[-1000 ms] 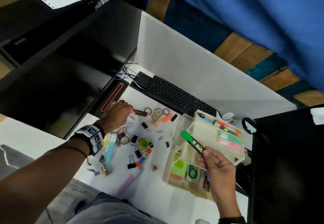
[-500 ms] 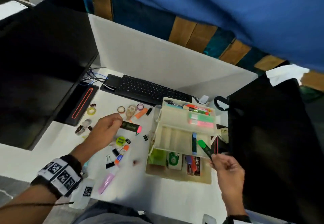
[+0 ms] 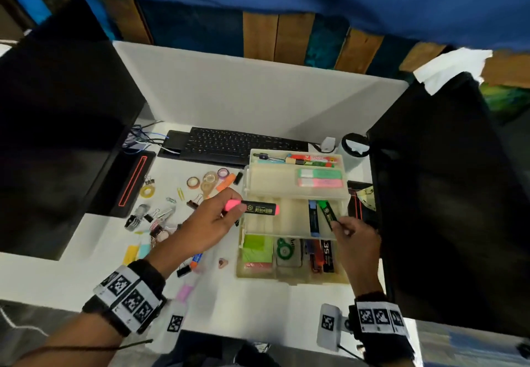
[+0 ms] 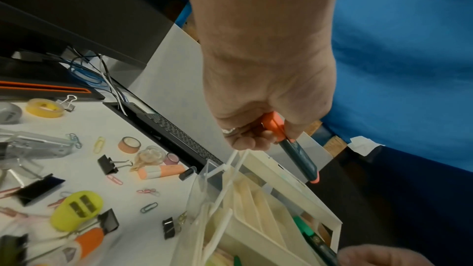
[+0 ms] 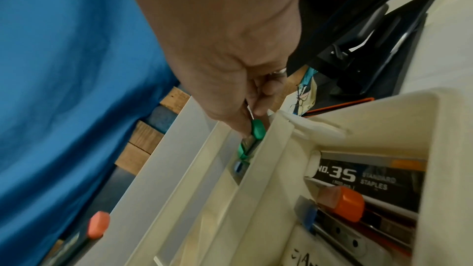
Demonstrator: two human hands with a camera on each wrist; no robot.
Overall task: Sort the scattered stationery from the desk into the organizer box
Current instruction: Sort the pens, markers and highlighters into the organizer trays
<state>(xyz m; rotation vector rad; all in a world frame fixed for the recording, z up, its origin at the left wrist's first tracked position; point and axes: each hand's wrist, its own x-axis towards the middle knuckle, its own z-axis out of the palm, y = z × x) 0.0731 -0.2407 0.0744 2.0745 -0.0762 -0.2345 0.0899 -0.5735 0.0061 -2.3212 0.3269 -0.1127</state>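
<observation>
The cream tiered organizer box [image 3: 295, 194] [image 4: 256, 219] stands open on the white desk. My left hand [image 3: 229, 209] [image 4: 258, 132] grips a black highlighter with a pink cap [image 3: 258, 209] [image 4: 297, 155] and holds it over the middle tray's left edge. My right hand [image 3: 339, 223] [image 5: 250, 112] pinches the end of a green highlighter [image 3: 327, 213] [image 5: 252, 139], whose cap points into the tray's right slot beside a blue marker [image 3: 314, 217]. Tape rolls [image 3: 209, 178], binder clips [image 4: 110, 165] and paper clips lie scattered to the left.
A black keyboard [image 3: 243, 144] lies behind the box. Dark monitors stand at the left [image 3: 57, 137] and at the right [image 3: 444, 194], close to my right hand. The box's bottom tier holds a staples box [image 5: 358, 177] and sticky notes [image 3: 256, 249].
My left hand lifted the pink highlighter off the desk and carried it right to the box. My right hand brought the green highlighter down into the middle tray's right slot.
</observation>
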